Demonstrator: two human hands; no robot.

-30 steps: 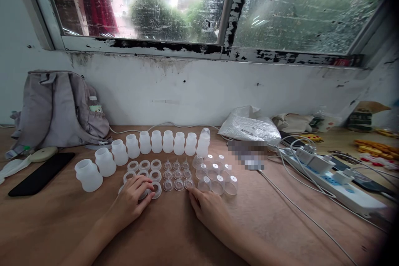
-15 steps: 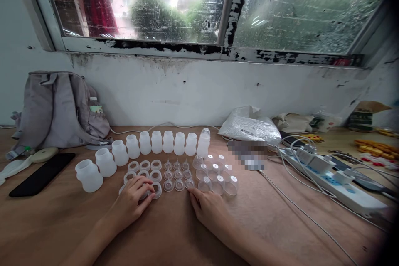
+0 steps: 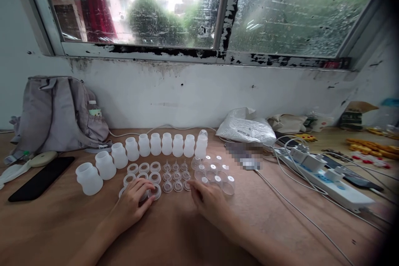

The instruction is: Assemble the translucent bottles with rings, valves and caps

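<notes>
My left hand lies over the front row of white screw rings, its thumb and index finger apart at the front right ring. Some rings are partly covered by its fingers. My right hand is loosely bent, thumb apart from the index finger. Its index fingertip is at the front right clear silicone nipple; nothing is seen lifted. Several nipples stand in rows between my hands. Clear dome caps sit in rows beyond my right hand, some partly covered by it.
Several frosted bottles curve behind the rows, ending at a capped bottle. A black phone and backpack are left. A silvery plastic bag, white cable and power strip are right.
My right hand's index fingertip has shifted slightly up and back at the front right nipple. My left hand stays at the rings. The view has tilted a little.
</notes>
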